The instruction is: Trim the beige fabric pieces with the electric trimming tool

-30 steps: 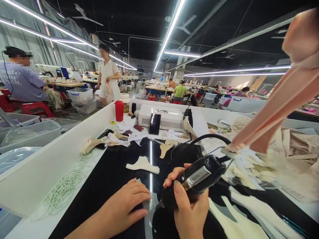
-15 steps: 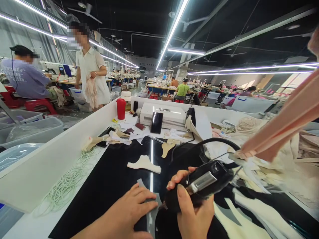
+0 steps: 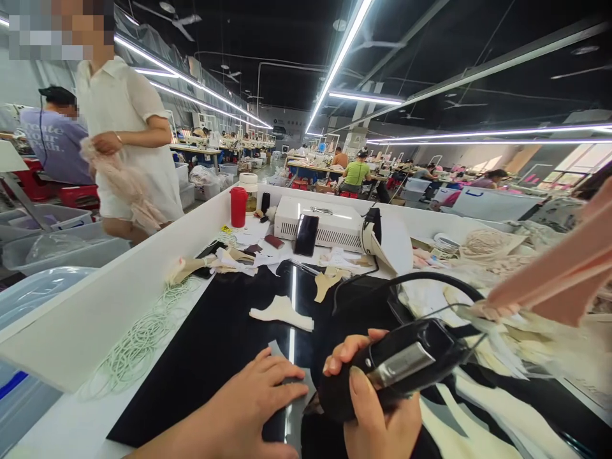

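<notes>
My left hand (image 3: 255,395) lies flat with fingers apart. It presses on a grey, translucent template-like piece (image 3: 310,384) over dark material on the black tabletop (image 3: 191,376). Just to its right, my right hand (image 3: 382,417) is wrapped around a black corded electric fabric cutter (image 3: 411,363) with a metal lever along its side. The cutter's front end sits low beside the grey piece; its blade is hidden. Ahead of both hands lies a cream curved cut piece (image 3: 282,312). Several long cream pieces (image 3: 511,408) lie right of the cutter.
A white raised border (image 3: 95,312) edges the table, with a tangle of pale green cord (image 3: 138,344) inside. At the back stand a red cup (image 3: 238,207), a phone (image 3: 306,234) and a white metal box (image 3: 335,223). Pink cloth (image 3: 549,255) hangs right. A person (image 3: 129,134) stands left.
The person in white has come closer and further left, carrying pale pink cloth. The view has shifted slightly; my hands and the cutter keep nearly the same places on the table.
</notes>
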`<state>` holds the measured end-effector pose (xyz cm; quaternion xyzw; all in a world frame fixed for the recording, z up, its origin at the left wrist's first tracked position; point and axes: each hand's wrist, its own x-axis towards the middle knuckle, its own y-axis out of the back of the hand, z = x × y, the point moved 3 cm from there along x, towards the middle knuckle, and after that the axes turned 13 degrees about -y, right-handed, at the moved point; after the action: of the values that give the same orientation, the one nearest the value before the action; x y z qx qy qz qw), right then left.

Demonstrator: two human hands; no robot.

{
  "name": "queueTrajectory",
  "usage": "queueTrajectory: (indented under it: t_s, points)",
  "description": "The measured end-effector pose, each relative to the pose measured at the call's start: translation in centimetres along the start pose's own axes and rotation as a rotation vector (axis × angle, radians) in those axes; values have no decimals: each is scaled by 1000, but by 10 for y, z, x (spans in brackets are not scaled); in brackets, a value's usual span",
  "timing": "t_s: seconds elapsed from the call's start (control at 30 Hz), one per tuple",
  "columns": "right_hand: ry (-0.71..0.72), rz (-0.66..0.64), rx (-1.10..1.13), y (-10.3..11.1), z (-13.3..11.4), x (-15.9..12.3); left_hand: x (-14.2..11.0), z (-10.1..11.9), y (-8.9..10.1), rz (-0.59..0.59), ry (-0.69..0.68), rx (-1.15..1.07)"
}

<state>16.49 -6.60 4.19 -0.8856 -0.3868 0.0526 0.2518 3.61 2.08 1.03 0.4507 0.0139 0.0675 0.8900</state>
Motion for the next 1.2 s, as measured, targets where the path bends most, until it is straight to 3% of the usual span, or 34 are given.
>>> queueTrajectory:
  t_s: [0.4, 1.2]
  points:
    - [13, -24, -43, 9, 0, -5, -7, -12, -16, 186, -116, -37]
    - [54, -59, -31, 6, -8, -16, -8, -15, -18, 226, -158, -6]
